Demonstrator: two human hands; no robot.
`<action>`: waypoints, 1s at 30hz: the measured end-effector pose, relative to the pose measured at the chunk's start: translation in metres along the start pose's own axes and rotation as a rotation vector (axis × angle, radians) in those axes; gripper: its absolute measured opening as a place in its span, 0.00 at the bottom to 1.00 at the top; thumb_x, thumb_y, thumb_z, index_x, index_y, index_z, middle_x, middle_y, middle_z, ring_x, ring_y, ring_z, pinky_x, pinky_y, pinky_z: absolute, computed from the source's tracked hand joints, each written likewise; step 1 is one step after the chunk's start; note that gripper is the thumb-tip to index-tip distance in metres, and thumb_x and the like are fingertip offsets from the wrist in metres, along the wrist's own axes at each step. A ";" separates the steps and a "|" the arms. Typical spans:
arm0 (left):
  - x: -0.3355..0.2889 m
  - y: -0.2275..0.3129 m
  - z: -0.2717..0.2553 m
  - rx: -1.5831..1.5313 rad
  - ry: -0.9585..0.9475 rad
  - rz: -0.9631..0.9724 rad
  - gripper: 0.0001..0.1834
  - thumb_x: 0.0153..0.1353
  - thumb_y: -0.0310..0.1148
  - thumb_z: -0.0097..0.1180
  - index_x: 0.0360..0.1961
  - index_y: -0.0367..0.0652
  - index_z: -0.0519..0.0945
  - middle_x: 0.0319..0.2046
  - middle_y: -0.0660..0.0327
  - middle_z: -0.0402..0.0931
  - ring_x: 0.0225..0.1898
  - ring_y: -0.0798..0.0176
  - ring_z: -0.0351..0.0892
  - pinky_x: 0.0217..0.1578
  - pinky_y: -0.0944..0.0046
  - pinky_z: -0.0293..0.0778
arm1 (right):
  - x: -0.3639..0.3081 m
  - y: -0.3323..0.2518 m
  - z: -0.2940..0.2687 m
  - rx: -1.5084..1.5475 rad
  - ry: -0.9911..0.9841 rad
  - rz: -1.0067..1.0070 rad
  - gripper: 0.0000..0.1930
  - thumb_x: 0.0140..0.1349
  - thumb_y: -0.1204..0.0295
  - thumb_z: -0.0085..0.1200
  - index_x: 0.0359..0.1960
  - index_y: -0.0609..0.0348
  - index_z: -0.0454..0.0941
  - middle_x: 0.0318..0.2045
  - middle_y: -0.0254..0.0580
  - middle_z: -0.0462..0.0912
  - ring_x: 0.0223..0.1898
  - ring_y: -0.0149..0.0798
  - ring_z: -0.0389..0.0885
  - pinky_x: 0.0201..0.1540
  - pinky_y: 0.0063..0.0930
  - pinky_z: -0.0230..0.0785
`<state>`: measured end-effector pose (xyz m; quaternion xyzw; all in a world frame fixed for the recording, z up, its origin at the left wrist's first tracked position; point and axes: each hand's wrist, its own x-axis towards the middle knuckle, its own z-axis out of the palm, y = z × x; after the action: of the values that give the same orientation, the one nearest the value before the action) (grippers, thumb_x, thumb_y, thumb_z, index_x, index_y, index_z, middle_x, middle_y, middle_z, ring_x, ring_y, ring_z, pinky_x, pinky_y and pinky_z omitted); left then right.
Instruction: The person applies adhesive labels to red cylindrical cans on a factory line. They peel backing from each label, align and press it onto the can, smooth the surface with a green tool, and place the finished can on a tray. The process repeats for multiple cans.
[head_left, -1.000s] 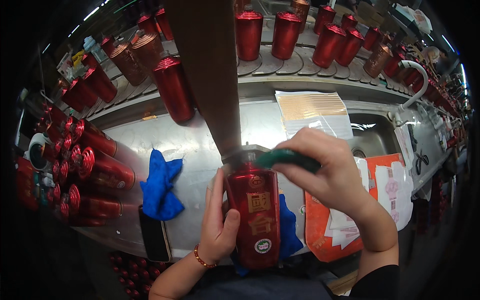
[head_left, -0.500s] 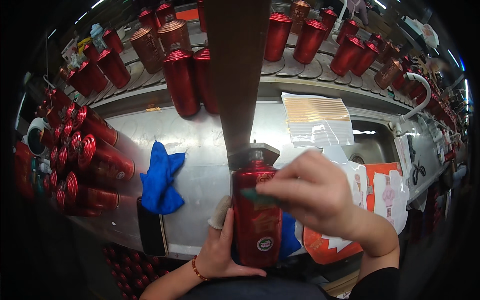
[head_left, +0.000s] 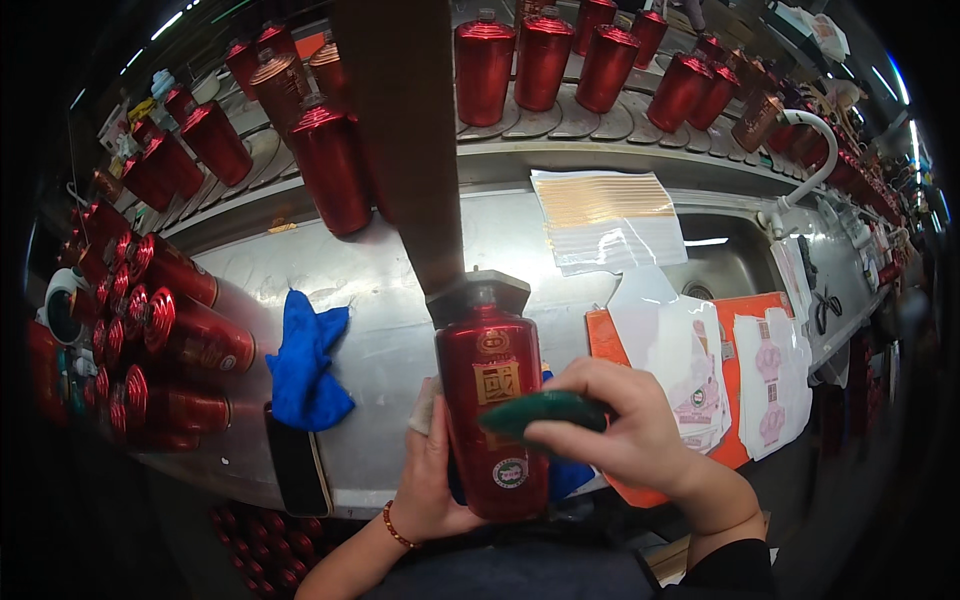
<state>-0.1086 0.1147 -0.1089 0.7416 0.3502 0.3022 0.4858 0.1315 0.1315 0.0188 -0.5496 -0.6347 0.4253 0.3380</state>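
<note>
A shiny red bottle (head_left: 470,410) with gold lettering and a round white-and-green emblem stands before me, tilted back. Its neck end lies by a grey angular block (head_left: 508,285) at the foot of a dark upright post (head_left: 410,130). My left hand (head_left: 428,485) grips the bottle's lower left side, a pale cover on one finger. Pinched in my right hand (head_left: 640,425) is a dark green oval pad or scraper (head_left: 550,408), held over the bottle's front across the lower gold lettering. Whether it touches the surface I cannot tell. Blue cloth (head_left: 570,477) shows behind the bottle.
Several red bottles (head_left: 200,335) lie stacked at left, near a blue cloth (head_left: 308,365) and a dark phone (head_left: 298,465). More stand on a plated conveyor (head_left: 590,122) behind. At right are a gold-striped sheet (head_left: 605,215), decal sheets (head_left: 770,380) and a sink (head_left: 730,265).
The view has shifted, so most things sit further left. My right hand has turned and moved down the bottle, showing more of the green piece and uncovering gold lettering. My left hand keeps its hold.
</note>
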 end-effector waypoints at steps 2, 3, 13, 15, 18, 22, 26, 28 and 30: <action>0.004 0.005 -0.004 0.031 -0.003 0.051 0.76 0.45 0.53 0.82 0.79 0.34 0.38 0.74 0.37 0.50 0.76 0.33 0.51 0.73 0.42 0.54 | 0.009 0.032 -0.008 0.081 0.246 0.169 0.12 0.62 0.74 0.69 0.44 0.65 0.83 0.33 0.35 0.84 0.33 0.26 0.83 0.37 0.22 0.77; 0.006 0.007 -0.004 0.020 -0.023 0.030 0.75 0.45 0.53 0.81 0.79 0.34 0.39 0.74 0.37 0.51 0.76 0.34 0.51 0.74 0.41 0.54 | 0.015 0.038 -0.018 0.171 0.317 0.329 0.11 0.62 0.75 0.68 0.44 0.65 0.82 0.33 0.35 0.84 0.33 0.26 0.83 0.36 0.21 0.78; 0.003 0.000 -0.012 -0.001 -0.076 -0.019 0.74 0.45 0.54 0.81 0.79 0.33 0.42 0.76 0.37 0.48 0.77 0.33 0.49 0.75 0.41 0.52 | 0.001 0.016 -0.014 -0.041 0.032 -0.114 0.10 0.58 0.76 0.71 0.40 0.65 0.87 0.30 0.38 0.84 0.31 0.28 0.81 0.34 0.22 0.70; 0.004 -0.002 -0.011 -0.005 -0.081 -0.020 0.74 0.45 0.54 0.81 0.79 0.33 0.42 0.76 0.37 0.47 0.77 0.33 0.49 0.75 0.42 0.51 | 0.008 0.014 -0.012 -0.004 0.034 -0.047 0.10 0.57 0.77 0.71 0.40 0.64 0.87 0.30 0.38 0.84 0.30 0.28 0.78 0.33 0.22 0.68; 0.000 0.001 -0.014 0.110 -0.029 0.028 0.75 0.46 0.55 0.80 0.80 0.35 0.40 0.77 0.38 0.47 0.77 0.34 0.51 0.75 0.43 0.51 | 0.032 0.018 -0.029 -0.413 0.306 -0.225 0.12 0.56 0.77 0.69 0.43 0.56 0.89 0.34 0.35 0.85 0.32 0.29 0.78 0.37 0.24 0.72; 0.011 0.009 -0.021 0.101 -0.002 0.146 0.75 0.47 0.54 0.80 0.80 0.34 0.38 0.76 0.39 0.51 0.76 0.36 0.55 0.74 0.45 0.54 | -0.025 -0.007 0.021 -0.703 0.029 -0.860 0.13 0.50 0.73 0.62 0.39 0.53 0.87 0.35 0.31 0.80 0.37 0.33 0.78 0.43 0.28 0.74; 0.007 0.012 -0.025 0.135 0.015 0.090 0.75 0.46 0.53 0.81 0.80 0.33 0.41 0.76 0.37 0.50 0.76 0.37 0.55 0.73 0.46 0.58 | -0.024 -0.042 0.020 -0.290 -0.502 -0.440 0.14 0.54 0.73 0.65 0.43 0.53 0.84 0.36 0.33 0.78 0.43 0.39 0.77 0.46 0.33 0.73; 0.001 0.015 -0.029 0.125 0.042 0.091 0.74 0.45 0.53 0.81 0.80 0.32 0.42 0.76 0.37 0.50 0.76 0.36 0.55 0.73 0.46 0.58 | 0.019 -0.037 0.003 -0.267 -0.303 -0.186 0.10 0.57 0.70 0.70 0.40 0.55 0.86 0.34 0.40 0.82 0.38 0.44 0.80 0.41 0.36 0.73; 0.001 0.016 -0.032 0.086 0.085 0.102 0.75 0.43 0.52 0.83 0.80 0.33 0.42 0.76 0.42 0.53 0.76 0.40 0.55 0.73 0.46 0.56 | 0.056 -0.037 -0.009 -0.329 0.034 -0.103 0.07 0.58 0.73 0.69 0.38 0.57 0.87 0.33 0.40 0.84 0.33 0.42 0.79 0.38 0.31 0.70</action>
<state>-0.1293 0.1271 -0.0828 0.7651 0.3450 0.3426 0.4221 0.1152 0.1873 0.0542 -0.5712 -0.7175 0.2883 0.2753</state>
